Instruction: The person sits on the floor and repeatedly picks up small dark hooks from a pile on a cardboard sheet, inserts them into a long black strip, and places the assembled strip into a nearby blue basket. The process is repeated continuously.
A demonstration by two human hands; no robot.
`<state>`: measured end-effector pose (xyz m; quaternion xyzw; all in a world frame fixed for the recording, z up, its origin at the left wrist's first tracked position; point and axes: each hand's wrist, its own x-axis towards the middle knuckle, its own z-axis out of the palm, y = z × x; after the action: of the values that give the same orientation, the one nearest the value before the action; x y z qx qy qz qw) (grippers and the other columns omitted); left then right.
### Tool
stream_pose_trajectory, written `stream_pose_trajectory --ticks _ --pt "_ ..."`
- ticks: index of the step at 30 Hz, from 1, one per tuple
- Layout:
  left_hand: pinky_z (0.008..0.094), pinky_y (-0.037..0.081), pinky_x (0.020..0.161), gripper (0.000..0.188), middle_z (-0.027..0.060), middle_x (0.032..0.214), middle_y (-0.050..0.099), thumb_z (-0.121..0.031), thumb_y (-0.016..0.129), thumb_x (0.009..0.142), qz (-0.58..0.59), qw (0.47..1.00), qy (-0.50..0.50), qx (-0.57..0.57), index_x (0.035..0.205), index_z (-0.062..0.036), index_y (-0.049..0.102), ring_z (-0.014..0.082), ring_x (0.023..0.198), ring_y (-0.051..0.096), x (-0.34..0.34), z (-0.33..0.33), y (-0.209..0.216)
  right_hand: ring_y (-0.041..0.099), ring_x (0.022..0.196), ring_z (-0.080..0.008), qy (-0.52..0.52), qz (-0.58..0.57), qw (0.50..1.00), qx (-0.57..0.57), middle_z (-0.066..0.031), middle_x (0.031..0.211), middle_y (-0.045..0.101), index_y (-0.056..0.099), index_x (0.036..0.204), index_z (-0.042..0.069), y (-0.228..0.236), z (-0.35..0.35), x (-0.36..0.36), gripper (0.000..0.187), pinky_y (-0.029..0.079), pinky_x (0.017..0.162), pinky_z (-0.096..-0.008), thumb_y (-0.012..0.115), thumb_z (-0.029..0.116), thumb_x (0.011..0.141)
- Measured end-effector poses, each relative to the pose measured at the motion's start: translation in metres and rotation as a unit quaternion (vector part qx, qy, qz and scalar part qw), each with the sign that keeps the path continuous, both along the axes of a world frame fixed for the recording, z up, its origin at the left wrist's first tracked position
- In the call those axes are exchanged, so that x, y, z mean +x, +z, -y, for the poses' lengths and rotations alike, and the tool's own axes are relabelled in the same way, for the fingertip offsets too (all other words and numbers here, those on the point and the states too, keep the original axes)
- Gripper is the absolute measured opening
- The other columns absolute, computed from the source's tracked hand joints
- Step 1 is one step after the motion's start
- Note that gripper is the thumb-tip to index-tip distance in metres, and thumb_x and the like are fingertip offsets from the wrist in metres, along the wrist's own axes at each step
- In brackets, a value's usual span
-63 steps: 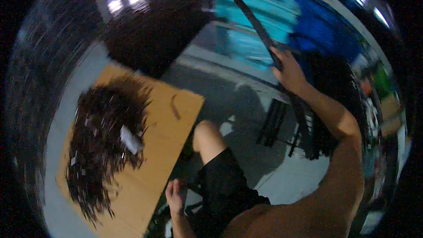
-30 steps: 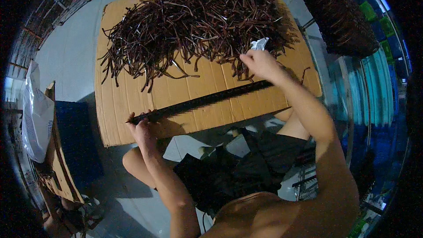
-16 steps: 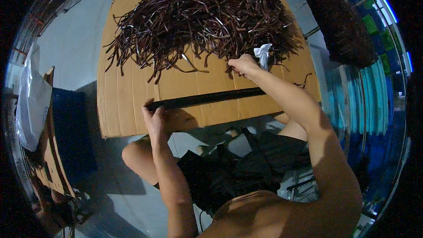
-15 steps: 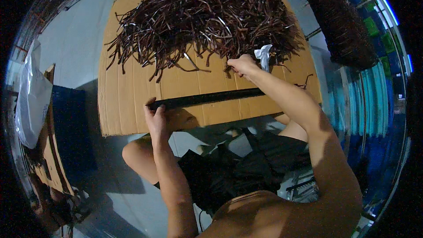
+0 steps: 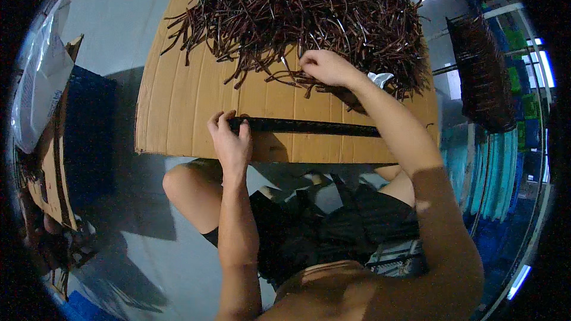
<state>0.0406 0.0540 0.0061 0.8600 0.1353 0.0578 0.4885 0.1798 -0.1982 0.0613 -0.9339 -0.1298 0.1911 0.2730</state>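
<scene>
Near the front edge of the cardboard sheet (image 5: 178,137) lies a long, narrow black bar (image 5: 303,126). My left hand (image 5: 232,139) grips its left end, thumb and fingers closed around it. Beyond it, a big heap of thin brown strips (image 5: 321,12) covers the far part of the cardboard. At the heap's near edge my right hand (image 5: 327,66) is closed in a pinch among the strips, apparently on one of them; the fingertips are partly hidden. The bar's right end passes behind my right forearm.
A crumpled white scrap (image 5: 380,78) sits by the heap, beside my right forearm. On the right hangs a dark bristly bundle (image 5: 480,74) above turquoise sheets (image 5: 493,169). A clear plastic bag (image 5: 41,92) and a blue box (image 5: 89,134) stand on the left.
My right hand has shifted along the heap's near edge and now reaches in among the strips. My left hand still holds the black bar's end. The whole view has turned slightly.
</scene>
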Motion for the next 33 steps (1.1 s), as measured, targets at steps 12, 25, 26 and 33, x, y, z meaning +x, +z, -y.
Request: stream_pose_trajectory --ticks 12,25,26,33 --pt "0.0455 0.035 0.097 0.037 0.0179 0.119 0.052 -0.016 0.067 0.078 0.035 0.993 0.0 0.111 0.112 -0.003 0.058 0.0363 0.111 0.045 0.003 0.006 -0.004 0.061 0.09 -0.0316 0.197 0.208 0.937 -0.199 -0.0119 0.1 0.052 0.056 0.093 0.005 -0.018 0.004 -0.031 0.018 0.054 0.069 -0.0434 0.059 0.009 0.076" --pt "0.0431 0.039 0.094 0.037 0.0181 0.113 0.055 -0.013 0.068 0.076 0.056 0.995 -0.007 0.086 0.109 -0.0013 0.058 0.0367 0.107 0.047 0.002 0.008 -0.005 0.065 0.064 -0.0154 -0.173 -0.251 0.895 0.325 -0.011 0.085 0.067 0.058 0.104 -0.002 0.01 -0.039 -0.037 0.024 0.05 0.047 -0.0263 0.056 0.014 0.086" --pt "0.043 0.039 0.093 0.037 0.0178 0.113 0.056 -0.013 0.069 0.076 0.053 0.995 -0.007 0.081 0.109 -0.0012 0.058 0.0369 0.106 0.047 0.001 0.007 -0.005 0.065 0.066 -0.0156 -0.196 -0.266 0.869 0.369 -0.0119 0.088 0.067 0.059 0.104 -0.002 0.013 -0.046 -0.037 0.025 0.05 0.046 -0.0265 0.055 0.015 0.087" --pt "0.0411 0.041 0.092 0.038 0.0164 0.112 0.058 -0.013 0.069 0.075 0.075 0.992 -0.044 0.09 0.11 -0.002 0.058 0.0357 0.105 0.05 -0.009 0.005 -0.004 0.057 0.064 -0.0145 -0.127 -0.031 0.961 0.244 -0.0109 0.086 0.065 0.053 0.102 -0.002 -0.002 -0.07 -0.031 0.03 0.05 0.058 -0.0301 0.065 0.017 0.082"
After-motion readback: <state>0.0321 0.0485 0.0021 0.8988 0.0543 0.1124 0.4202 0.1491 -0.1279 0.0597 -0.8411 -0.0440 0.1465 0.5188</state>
